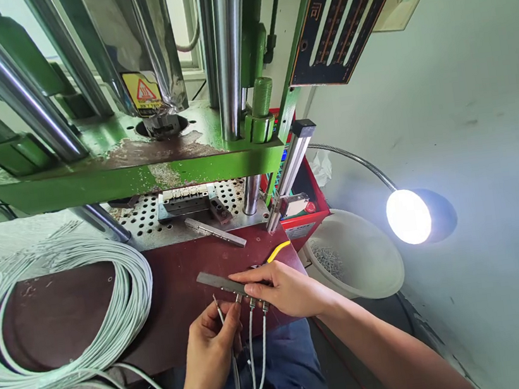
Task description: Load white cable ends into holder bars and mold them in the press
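My right hand (283, 286) grips a grey metal bar (216, 281) above the dark red tabletop, thumb and fingers closed on it. Small metal connectors sit along the bar's near side, and white cables (250, 336) hang from two of them beside my right fingers. My left hand (211, 339) pinches a white cable (220, 314) near its end and touches a connector (239, 298) at the bar's edge. The cable's thin tip points up past my left fingers. A second metal bar (216, 232) lies farther back on the table.
A large coil of white cable (133, 288) lies at left. Behind stands a green press (143, 179) with a metal mould (186, 203) on its perforated plate. Yellow-handled pliers (279, 250) lie behind my right hand. At right are a red bin (318, 187), a white bucket (383, 261) and a lit lamp (408, 216).
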Available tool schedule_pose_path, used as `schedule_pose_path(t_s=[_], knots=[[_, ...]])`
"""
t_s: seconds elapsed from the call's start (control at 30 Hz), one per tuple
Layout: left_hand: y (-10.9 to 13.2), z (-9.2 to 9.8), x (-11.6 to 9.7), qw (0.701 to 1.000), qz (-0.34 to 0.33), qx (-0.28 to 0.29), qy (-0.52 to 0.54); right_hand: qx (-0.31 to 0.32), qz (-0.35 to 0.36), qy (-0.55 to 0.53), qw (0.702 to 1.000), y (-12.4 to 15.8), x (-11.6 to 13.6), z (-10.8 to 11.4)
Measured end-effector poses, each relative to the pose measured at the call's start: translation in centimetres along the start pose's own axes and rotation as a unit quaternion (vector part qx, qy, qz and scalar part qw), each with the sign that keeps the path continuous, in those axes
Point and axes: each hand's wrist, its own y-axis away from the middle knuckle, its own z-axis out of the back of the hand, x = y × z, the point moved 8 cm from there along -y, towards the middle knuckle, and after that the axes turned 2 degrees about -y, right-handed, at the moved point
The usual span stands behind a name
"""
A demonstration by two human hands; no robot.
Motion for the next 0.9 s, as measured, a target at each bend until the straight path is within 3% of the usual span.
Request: schedule_pose_path(t_s=[0.13,0.3,0.4,0.67,0.9], knots=[[-0.2,-0.3,-0.3,1.000,-0.001,0.009,0.013,0.005,0.008,0.018,1.000,0.2,0.2,0.2],[0.0,-0.8,0.0,0.994,0.011,0.085,0.062,0.004,0.000,-0.026,1.000,0.4,0.3,1.2],[0.0,-0.1,0.0,0.995,0.007,0.072,0.074,0.002,-0.016,-0.033,0.999,0.7,0.1,1.9],[0.5,0.9,-1.2,0.998,-0.039,0.011,-0.057,0.008,-0.028,-0.023,0.999,0.9,-0.2,2.0],[0.3,0.2,-1.1,0.999,-0.010,0.046,-0.021,0.008,-0.021,-0.035,0.999,1.0,0.1,1.7]])
